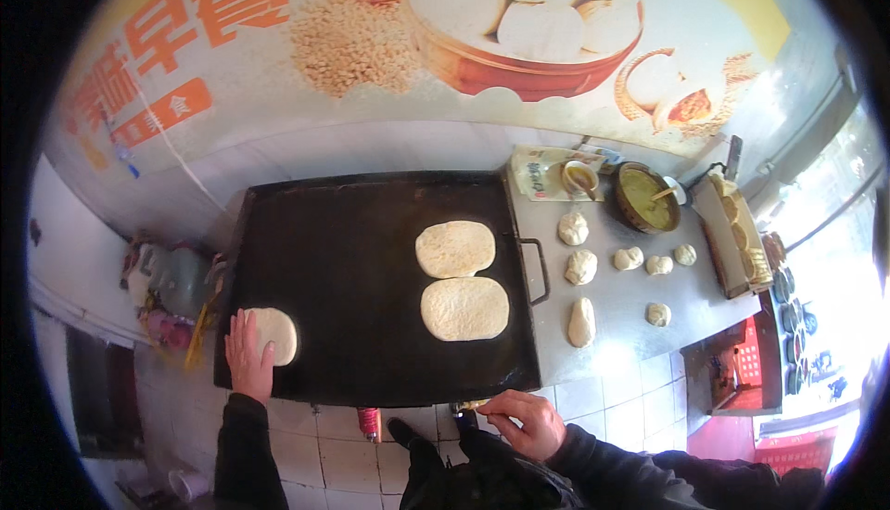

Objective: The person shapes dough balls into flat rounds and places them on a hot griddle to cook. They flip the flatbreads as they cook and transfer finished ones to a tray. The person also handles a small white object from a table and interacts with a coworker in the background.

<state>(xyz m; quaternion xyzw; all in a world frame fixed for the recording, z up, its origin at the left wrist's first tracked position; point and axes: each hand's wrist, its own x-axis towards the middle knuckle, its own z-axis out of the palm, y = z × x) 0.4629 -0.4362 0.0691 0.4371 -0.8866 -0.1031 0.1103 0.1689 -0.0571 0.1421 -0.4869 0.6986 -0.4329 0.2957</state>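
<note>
My left hand (249,360) lies spread over the left part of a flat round of dough (279,335), near the left front corner of the black griddle (348,266). Two more flat breads rest on the griddle's right side, an upper one (455,249) and a lower one (464,309), close together. My right hand (525,423) is in front of the griddle's front edge, with thumb and fingers bent towards each other; whether something small is between the fingertips cannot be made out.
Right of the griddle, a metal worktop (612,287) holds several dough pieces (580,266), a bowl of greenish-yellow paste (646,197), a small bowl (580,177) and a tray of flat breads (737,232). A griddle handle (543,271) juts over the worktop. A red can (369,424) shows below the front edge.
</note>
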